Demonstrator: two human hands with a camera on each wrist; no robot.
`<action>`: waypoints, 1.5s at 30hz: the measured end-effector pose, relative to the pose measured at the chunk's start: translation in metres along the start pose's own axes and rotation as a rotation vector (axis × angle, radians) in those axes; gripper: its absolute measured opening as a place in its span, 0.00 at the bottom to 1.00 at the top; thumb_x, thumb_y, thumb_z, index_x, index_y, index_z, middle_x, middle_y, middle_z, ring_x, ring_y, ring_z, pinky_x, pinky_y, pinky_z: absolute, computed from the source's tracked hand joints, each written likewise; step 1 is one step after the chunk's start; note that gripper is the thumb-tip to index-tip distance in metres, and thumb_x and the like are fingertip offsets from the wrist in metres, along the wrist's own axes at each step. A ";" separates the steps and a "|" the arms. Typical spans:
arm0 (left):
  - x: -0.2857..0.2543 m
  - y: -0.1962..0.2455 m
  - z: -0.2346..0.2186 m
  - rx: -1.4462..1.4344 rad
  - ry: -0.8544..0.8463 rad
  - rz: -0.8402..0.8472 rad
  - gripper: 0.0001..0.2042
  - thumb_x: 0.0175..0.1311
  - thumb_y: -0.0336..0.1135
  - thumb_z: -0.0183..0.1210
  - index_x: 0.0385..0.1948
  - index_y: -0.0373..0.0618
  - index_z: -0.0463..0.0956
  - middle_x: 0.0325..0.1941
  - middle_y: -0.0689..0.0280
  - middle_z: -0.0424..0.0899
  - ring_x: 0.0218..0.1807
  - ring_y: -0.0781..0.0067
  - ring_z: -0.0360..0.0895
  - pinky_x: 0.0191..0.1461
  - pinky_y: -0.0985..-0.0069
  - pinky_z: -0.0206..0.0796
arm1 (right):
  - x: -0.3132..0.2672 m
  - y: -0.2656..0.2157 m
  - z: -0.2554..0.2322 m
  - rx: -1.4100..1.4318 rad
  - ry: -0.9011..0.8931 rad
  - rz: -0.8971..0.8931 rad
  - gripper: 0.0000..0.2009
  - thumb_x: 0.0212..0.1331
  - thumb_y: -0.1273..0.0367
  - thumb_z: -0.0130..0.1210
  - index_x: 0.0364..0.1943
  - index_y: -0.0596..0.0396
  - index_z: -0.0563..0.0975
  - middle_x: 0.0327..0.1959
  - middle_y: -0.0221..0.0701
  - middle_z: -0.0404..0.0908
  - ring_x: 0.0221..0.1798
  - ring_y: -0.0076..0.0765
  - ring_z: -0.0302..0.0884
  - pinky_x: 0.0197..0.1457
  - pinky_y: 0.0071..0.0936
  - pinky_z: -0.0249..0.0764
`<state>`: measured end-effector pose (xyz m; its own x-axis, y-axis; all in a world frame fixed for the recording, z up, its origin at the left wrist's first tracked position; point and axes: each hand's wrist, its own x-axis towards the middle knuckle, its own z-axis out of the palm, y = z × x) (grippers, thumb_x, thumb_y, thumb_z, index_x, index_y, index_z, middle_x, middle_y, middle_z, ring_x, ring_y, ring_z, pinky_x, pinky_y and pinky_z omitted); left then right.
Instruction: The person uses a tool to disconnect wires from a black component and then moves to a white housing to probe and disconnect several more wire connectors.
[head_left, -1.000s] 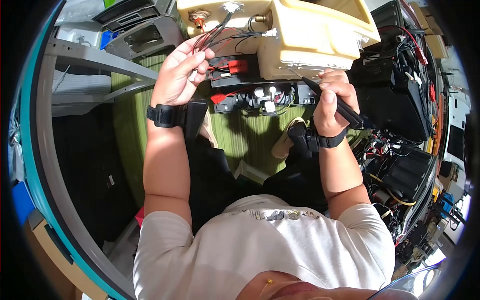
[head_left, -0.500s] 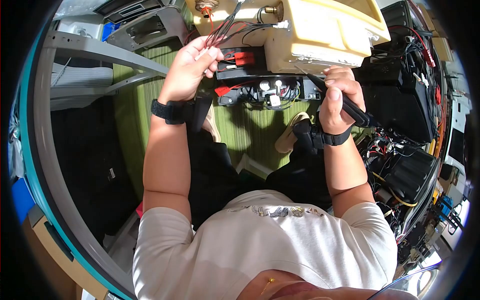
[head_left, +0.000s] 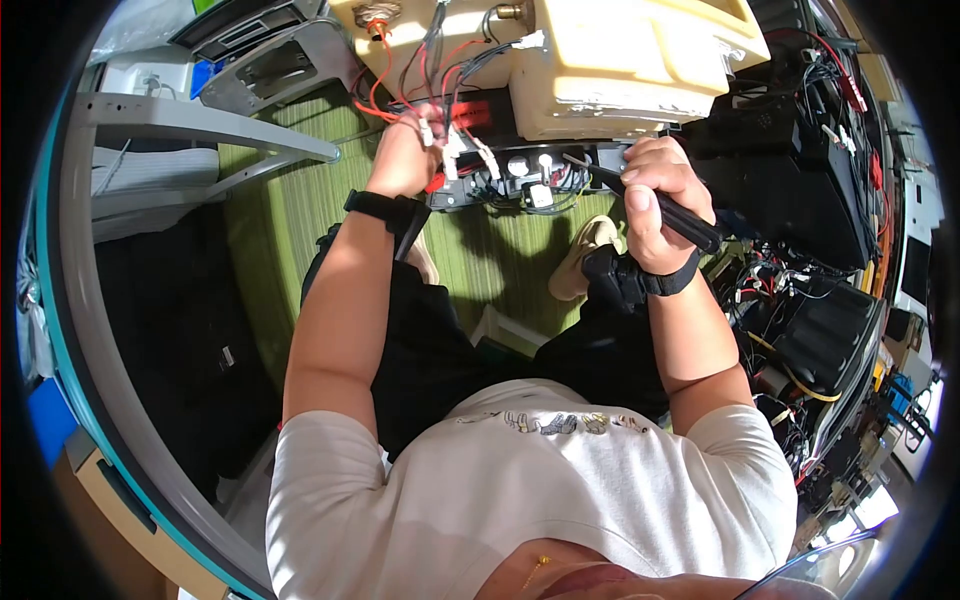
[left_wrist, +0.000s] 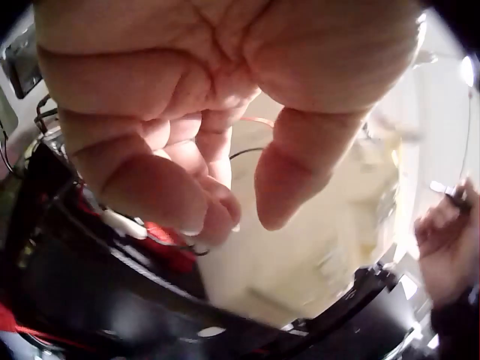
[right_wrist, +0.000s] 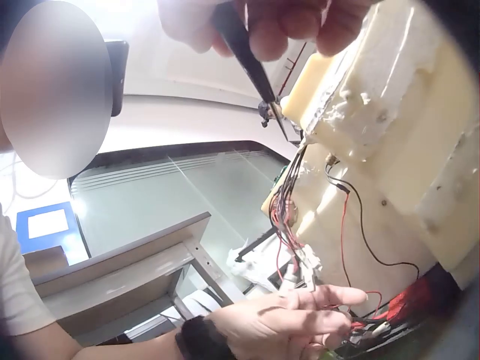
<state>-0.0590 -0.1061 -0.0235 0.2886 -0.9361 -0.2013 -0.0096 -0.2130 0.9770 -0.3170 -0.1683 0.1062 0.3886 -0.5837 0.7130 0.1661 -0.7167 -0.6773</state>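
Note:
My left hand (head_left: 402, 160) is beside a hanging bundle of black and red wires (head_left: 432, 68), whose white plug connectors (head_left: 487, 160) dangle by the fingers. In the left wrist view its thumb stands apart from loosely bent fingers, nothing between them. The wires come out of a cream-coloured foam-like housing (head_left: 620, 65). My right hand (head_left: 660, 190) grips a slim black-handled tool (head_left: 688, 222); its thin metal tip, bent at the end in the right wrist view, points left below the housing's lower edge. The tool's exact kind cannot be told.
Below the housing is a black unit with small white parts and wiring (head_left: 530, 180). Black cases (head_left: 790, 190) and tangled cables crowd the right side. A grey metal frame (head_left: 200, 125) stands at left, over green flooring (head_left: 480, 250).
My left hand has let go of the wire bundle and moved down; the wires now hang spread with their connectors showing. My right hand's tool tip has shifted down and left, off the housing's edge.

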 end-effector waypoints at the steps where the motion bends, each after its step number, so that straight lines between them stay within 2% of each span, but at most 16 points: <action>1: 0.004 -0.010 0.002 0.019 0.032 0.073 0.12 0.56 0.33 0.52 0.39 0.36 0.69 0.28 0.65 0.74 0.28 0.74 0.72 0.34 0.78 0.67 | 0.000 0.000 -0.002 0.000 -0.017 0.013 0.03 0.45 0.75 0.55 0.22 0.58 0.72 0.20 0.31 0.73 0.24 0.31 0.68 0.32 0.26 0.67; 2: 0.006 -0.003 0.008 0.040 0.063 0.149 0.12 0.54 0.30 0.55 0.39 0.37 0.69 0.28 0.65 0.75 0.29 0.73 0.73 0.35 0.77 0.68 | 0.001 0.000 -0.004 0.000 -0.031 0.023 0.03 0.45 0.75 0.55 0.22 0.58 0.72 0.20 0.31 0.73 0.24 0.31 0.68 0.31 0.25 0.66; 3: 0.001 0.016 0.009 0.133 0.045 -0.099 0.18 0.46 0.27 0.60 0.41 0.41 0.69 0.33 0.63 0.75 0.37 0.67 0.74 0.41 0.74 0.68 | 0.002 0.000 -0.006 0.010 -0.043 0.028 0.02 0.44 0.76 0.55 0.22 0.58 0.73 0.19 0.31 0.73 0.23 0.31 0.68 0.30 0.24 0.65; 4: 0.003 0.011 0.011 0.137 0.038 -0.100 0.18 0.46 0.27 0.60 0.41 0.41 0.69 0.33 0.63 0.75 0.37 0.67 0.74 0.41 0.74 0.68 | 0.001 0.000 -0.007 0.006 -0.036 0.030 0.02 0.44 0.76 0.55 0.22 0.58 0.73 0.19 0.31 0.73 0.23 0.31 0.68 0.30 0.24 0.65; 6: 0.006 0.013 0.019 0.461 0.037 0.304 0.21 0.41 0.29 0.62 0.42 0.42 0.69 0.39 0.60 0.73 0.44 0.62 0.71 0.48 0.72 0.65 | 0.002 -0.001 -0.008 -0.001 -0.067 0.025 0.02 0.43 0.76 0.55 0.21 0.57 0.73 0.19 0.31 0.73 0.23 0.31 0.68 0.29 0.23 0.65; 8: 0.006 0.013 0.024 0.848 0.053 0.423 0.23 0.40 0.30 0.63 0.43 0.43 0.68 0.45 0.57 0.71 0.47 0.59 0.69 0.52 0.70 0.61 | 0.001 -0.003 -0.009 -0.018 -0.071 0.048 0.03 0.42 0.76 0.56 0.20 0.56 0.73 0.19 0.30 0.74 0.22 0.30 0.68 0.28 0.23 0.64; 14: 0.016 0.016 0.036 1.137 0.093 0.201 0.22 0.41 0.32 0.62 0.43 0.44 0.68 0.43 0.59 0.71 0.47 0.58 0.69 0.51 0.68 0.63 | -0.004 -0.004 -0.018 -0.041 -0.060 0.068 0.04 0.41 0.76 0.57 0.20 0.56 0.74 0.18 0.29 0.74 0.21 0.29 0.67 0.27 0.22 0.64; 21: -0.007 0.035 0.019 0.902 -0.002 0.363 0.21 0.41 0.32 0.61 0.41 0.46 0.68 0.42 0.63 0.71 0.45 0.61 0.71 0.46 0.71 0.65 | -0.003 -0.001 -0.012 -0.095 -0.095 0.154 0.04 0.42 0.74 0.59 0.21 0.55 0.74 0.17 0.29 0.72 0.20 0.31 0.66 0.26 0.24 0.63; 22: -0.011 0.034 0.016 0.835 -0.012 0.371 0.19 0.43 0.30 0.59 0.41 0.43 0.69 0.41 0.62 0.72 0.28 0.70 0.70 0.36 0.76 0.65 | -0.004 0.000 -0.009 -0.116 -0.132 0.184 0.05 0.42 0.73 0.59 0.21 0.56 0.74 0.17 0.29 0.72 0.20 0.32 0.66 0.26 0.25 0.63; 24: -0.018 0.044 0.014 0.398 -0.033 0.171 0.18 0.42 0.29 0.58 0.40 0.43 0.69 0.42 0.62 0.73 0.34 0.67 0.72 0.39 0.74 0.65 | -0.010 0.000 0.000 -0.105 -0.173 0.229 0.06 0.42 0.72 0.60 0.23 0.57 0.74 0.18 0.29 0.72 0.21 0.30 0.67 0.27 0.23 0.64; 25: -0.028 0.052 0.010 0.715 -0.087 0.177 0.17 0.41 0.27 0.58 0.38 0.43 0.70 0.42 0.61 0.74 0.40 0.63 0.73 0.42 0.72 0.65 | -0.013 -0.002 0.008 -0.013 -0.179 0.394 0.06 0.43 0.72 0.60 0.23 0.57 0.74 0.19 0.29 0.72 0.22 0.27 0.68 0.27 0.22 0.64; 26: -0.031 0.050 0.009 0.832 0.003 0.423 0.17 0.40 0.26 0.57 0.37 0.43 0.70 0.41 0.60 0.74 0.40 0.61 0.73 0.43 0.71 0.66 | -0.015 -0.004 0.015 0.079 -0.186 0.558 0.06 0.44 0.72 0.60 0.24 0.58 0.73 0.21 0.29 0.72 0.22 0.24 0.68 0.27 0.21 0.64; 30: -0.041 0.050 -0.001 0.829 -0.062 0.317 0.16 0.41 0.24 0.55 0.37 0.43 0.71 0.37 0.61 0.73 0.36 0.63 0.73 0.39 0.73 0.65 | -0.021 -0.002 0.036 0.157 -0.277 0.555 0.06 0.48 0.71 0.58 0.25 0.58 0.73 0.23 0.27 0.72 0.23 0.20 0.68 0.27 0.18 0.65; 35: -0.049 0.056 -0.010 0.677 -0.162 0.361 0.14 0.39 0.21 0.52 0.33 0.40 0.69 0.34 0.61 0.70 0.36 0.61 0.70 0.39 0.72 0.64 | -0.028 0.005 0.050 0.361 -0.262 0.861 0.09 0.53 0.70 0.53 0.37 0.57 0.74 0.30 0.25 0.74 0.33 0.16 0.68 0.38 0.16 0.65; 40: -0.050 0.047 -0.019 0.644 -0.208 0.388 0.17 0.39 0.19 0.52 0.36 0.42 0.69 0.38 0.60 0.71 0.41 0.62 0.70 0.43 0.73 0.64 | -0.028 0.009 0.059 0.344 -0.347 0.812 0.10 0.53 0.70 0.51 0.39 0.57 0.75 0.32 0.27 0.76 0.35 0.20 0.70 0.41 0.19 0.66; 45: -0.052 0.043 -0.023 0.551 -0.190 0.339 0.19 0.39 0.17 0.52 0.38 0.41 0.67 0.37 0.64 0.68 0.29 0.71 0.63 0.36 0.79 0.60 | -0.025 0.004 0.067 0.126 -0.460 0.571 0.10 0.50 0.72 0.52 0.38 0.57 0.75 0.31 0.34 0.76 0.35 0.33 0.73 0.43 0.24 0.67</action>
<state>-0.0522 -0.0601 0.0308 0.0107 -0.9986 0.0526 -0.5714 0.0370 0.8198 -0.2647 -0.1313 0.0735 0.7813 -0.6134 0.1149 -0.0829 -0.2845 -0.9551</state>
